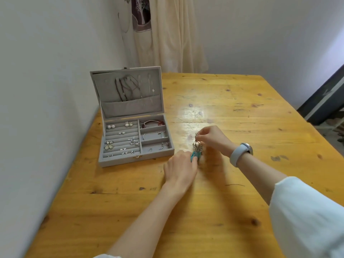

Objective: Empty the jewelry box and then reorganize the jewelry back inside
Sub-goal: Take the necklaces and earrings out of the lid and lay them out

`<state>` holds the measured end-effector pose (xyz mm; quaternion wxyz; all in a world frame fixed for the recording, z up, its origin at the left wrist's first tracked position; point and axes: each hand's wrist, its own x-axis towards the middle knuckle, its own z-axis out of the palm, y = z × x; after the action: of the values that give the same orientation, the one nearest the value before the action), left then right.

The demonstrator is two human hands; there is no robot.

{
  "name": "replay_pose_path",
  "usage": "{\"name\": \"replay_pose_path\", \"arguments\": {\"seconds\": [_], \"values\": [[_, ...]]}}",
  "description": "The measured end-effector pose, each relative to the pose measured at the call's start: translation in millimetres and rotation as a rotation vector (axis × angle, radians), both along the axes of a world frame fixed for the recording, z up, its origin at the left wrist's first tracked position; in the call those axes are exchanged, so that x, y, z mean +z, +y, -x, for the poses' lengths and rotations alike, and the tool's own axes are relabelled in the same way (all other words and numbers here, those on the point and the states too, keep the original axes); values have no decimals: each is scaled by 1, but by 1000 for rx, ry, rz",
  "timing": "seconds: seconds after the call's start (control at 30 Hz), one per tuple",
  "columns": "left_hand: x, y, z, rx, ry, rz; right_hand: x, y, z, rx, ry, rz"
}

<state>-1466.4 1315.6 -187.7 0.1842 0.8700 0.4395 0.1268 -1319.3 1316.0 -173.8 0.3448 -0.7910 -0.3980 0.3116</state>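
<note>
Right hand pinches the dangling earring's top; left hand grips its turquoise end, partly hidden.

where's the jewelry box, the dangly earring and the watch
jewelry box [119,161], head view, front wall
dangly earring [197,146], head view, hanging cluster
watch [240,152], head view, pale strap

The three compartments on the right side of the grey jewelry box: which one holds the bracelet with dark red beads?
The rearmost compartment, nearest the upright lid, holds the red-beaded bracelet. The middle one holds a plain silver bangle; the front one only small silver pieces.
</note>
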Motion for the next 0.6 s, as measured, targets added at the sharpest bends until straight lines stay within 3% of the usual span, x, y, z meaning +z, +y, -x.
{"name": "replay_pose_path", "arguments": {"seconds": [0.1, 0.23, 0.33, 0.47, 0.6], "values": [[-8, 4, -1, -7, 5, -105, -7, 14, -12, 46, -139, 37], [-16, 5, 4, 8, -169, -255, -12, 20, -23, 60, -219, 54], [-26, 10, 1, -171, -274, -414, -14, 18, -28, 66, -235, 26], [-37, 11, -9, -344, -142, -426, -20, 2, -26, 16, -228, -103], [-43, 10, -9, -330, -81, -386, -40, -28, -18, 131, -481, -259]]}}
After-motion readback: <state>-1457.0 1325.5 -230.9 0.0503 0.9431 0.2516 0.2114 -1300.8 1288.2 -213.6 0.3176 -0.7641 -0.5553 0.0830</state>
